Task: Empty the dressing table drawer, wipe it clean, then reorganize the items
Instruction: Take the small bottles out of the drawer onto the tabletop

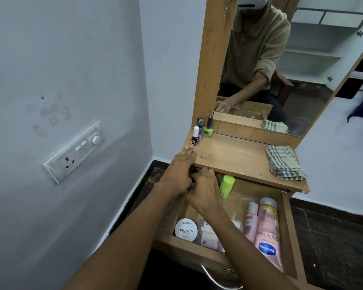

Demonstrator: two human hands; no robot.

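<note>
**Drawer half emptied, both hands at its back corner**

The drawer (289,231) stands pulled out below the desk (228,155), and most of its load is still inside: a white tin of nail polish wipes (186,229) at the front left, a pink Vaseline tube (268,233) along the right side with a smaller pink bottle (251,221) just beside it, and a lime-green container (226,185) standing near the back. Three nail polish bottles (201,130) are already out, grouped upright on the desk's back left corner. A checked cloth (285,163) lies folded on the right of the desk, ready for wiping.

The likeliest mishap is at that left corner: the left hand sits close to the bottles, and a careless lift or another bottle set down among them could tip one over. The green container, upright just beside the right wrist, could be knocked flat as the arm comes out.

The left hand (179,170) lies with fingers straight over the desk's front edge, holding nothing that shows. The right hand (204,190) reaches into the drawer's back left corner with fingers curled around something small and dark; its grip seems closed, but what it holds cannot be told. The forearms cross low over the drawer.
</note>
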